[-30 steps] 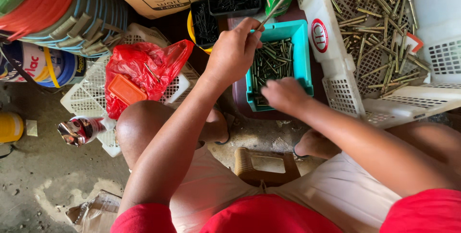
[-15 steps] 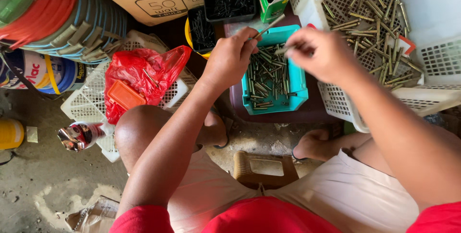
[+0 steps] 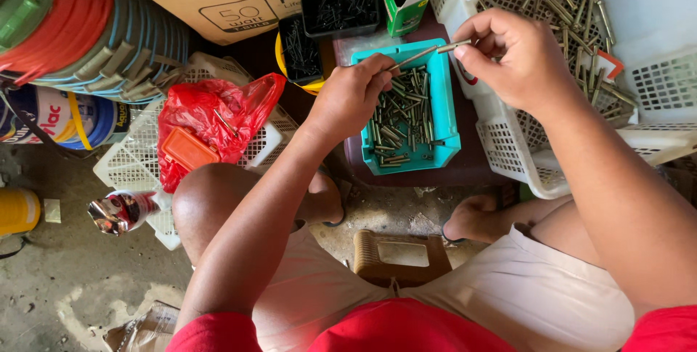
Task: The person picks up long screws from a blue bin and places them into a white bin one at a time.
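- A white perforated basket [image 3: 508,149], scattered with long metal pins, is seen at the right.
- A teal plastic bin [image 3: 444,116] of short metal pins is set on a dark stool just beside the basket.
- The right hand [image 3: 519,58] is closed on a thin pin [image 3: 454,46] above the bin.
- The left hand [image 3: 352,94] is pinched on another metal pin [image 3: 414,58], the two tips almost meeting.
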